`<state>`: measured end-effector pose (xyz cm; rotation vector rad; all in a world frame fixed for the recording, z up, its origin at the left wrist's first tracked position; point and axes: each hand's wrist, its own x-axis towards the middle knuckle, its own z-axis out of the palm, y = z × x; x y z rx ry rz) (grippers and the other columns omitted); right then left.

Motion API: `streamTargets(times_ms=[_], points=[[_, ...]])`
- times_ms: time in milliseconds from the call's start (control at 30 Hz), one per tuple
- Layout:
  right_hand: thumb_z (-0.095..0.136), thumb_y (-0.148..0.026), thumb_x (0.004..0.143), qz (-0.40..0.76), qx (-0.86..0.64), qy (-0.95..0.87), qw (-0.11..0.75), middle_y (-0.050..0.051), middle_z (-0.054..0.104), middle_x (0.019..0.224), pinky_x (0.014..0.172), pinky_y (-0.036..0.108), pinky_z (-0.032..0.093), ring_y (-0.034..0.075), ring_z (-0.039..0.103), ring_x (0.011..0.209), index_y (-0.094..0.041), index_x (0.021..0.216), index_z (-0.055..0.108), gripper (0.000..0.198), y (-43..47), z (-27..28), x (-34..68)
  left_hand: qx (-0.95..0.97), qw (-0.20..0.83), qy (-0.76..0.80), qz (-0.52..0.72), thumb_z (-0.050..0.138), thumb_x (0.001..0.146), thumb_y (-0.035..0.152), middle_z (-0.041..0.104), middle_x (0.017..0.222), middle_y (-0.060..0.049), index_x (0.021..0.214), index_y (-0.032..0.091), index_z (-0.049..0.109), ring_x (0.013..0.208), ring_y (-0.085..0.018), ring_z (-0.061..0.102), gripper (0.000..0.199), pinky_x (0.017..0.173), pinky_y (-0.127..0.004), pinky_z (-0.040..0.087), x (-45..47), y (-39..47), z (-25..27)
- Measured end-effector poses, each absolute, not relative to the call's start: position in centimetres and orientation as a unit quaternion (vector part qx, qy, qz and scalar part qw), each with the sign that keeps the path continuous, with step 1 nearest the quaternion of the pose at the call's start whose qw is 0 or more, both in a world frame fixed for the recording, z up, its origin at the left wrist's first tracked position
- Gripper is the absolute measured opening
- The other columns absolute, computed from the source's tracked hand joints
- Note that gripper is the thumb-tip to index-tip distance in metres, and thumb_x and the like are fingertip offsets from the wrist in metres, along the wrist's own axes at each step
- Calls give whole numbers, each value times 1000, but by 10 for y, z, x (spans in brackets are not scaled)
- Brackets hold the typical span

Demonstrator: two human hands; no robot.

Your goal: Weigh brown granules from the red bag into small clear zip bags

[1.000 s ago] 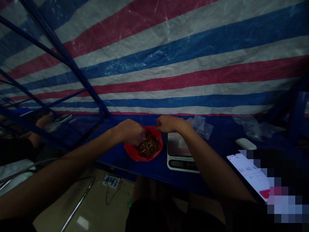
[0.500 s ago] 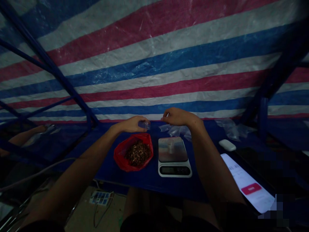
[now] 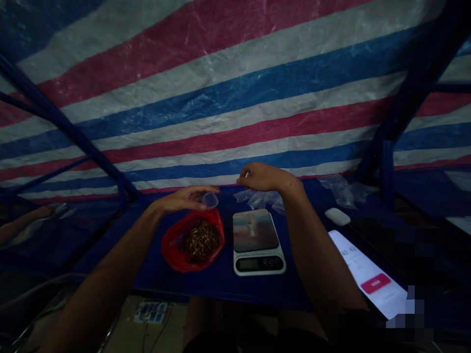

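Observation:
My left hand (image 3: 184, 198) is above the back edge of a red plastic bag (image 3: 172, 249), its fingers around a small clear plastic cup (image 3: 210, 200). The cup is tilted and its contents cannot be made out. Many small brown, shiny pieces (image 3: 202, 240) fill the opened bag. To the bag's right lies a digital scale (image 3: 255, 230) with a metal plate and a dark display. My right hand (image 3: 262, 176) hovers behind the scale, fingers curled with the tips pinched together. Whatever is between those tips, if anything, is too small to tell. Clear plastic bags (image 3: 259, 199) lie below it.
On the right are a lit phone (image 3: 368, 274), a white case (image 3: 337, 216) and more clear plastic (image 3: 344, 191). Blue frame bars (image 3: 386, 171) rise at both sides before a striped sheet (image 3: 228, 113). Another person's hand (image 3: 42, 213) shows at far left.
My left hand has dropped toward the red bag, and the cup has turned so its round opening shows. The right hand keeps its pinch. The whole view has shifted slightly.

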<state>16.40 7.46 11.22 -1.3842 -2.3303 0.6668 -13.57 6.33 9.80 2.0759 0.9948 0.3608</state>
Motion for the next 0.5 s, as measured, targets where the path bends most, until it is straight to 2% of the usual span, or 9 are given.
streamTargets(times_ms=[167,233,367,500], points=[[60,-31,92,223,-483,-830,169,11,79,99,67,24,45,20,70,84,-14,101,77,26,75,111,161,789,414,441,104,76,78,38,67,137,-11,133,22,64,123,-29,64,59,99,-43,53,-120,93,67],[60,-31,92,213,-483,-834,161,13,78,104,68,25,46,21,71,89,-14,103,78,27,73,111,157,800,379,452,114,76,77,41,68,137,-12,133,19,64,122,-30,64,61,102,-44,51,-108,109,52],[61,-32,92,188,-462,-852,157,15,78,103,68,26,46,23,71,88,-12,104,78,29,58,116,138,820,289,458,183,80,71,43,62,145,-13,137,18,62,134,-34,55,73,117,-49,38,-98,127,35],[56,-15,90,208,-325,-912,142,9,79,96,69,24,46,16,70,81,-14,103,77,24,33,113,94,809,255,465,252,77,74,38,69,134,-14,124,14,70,124,-32,62,57,114,-48,41,-125,112,39]])
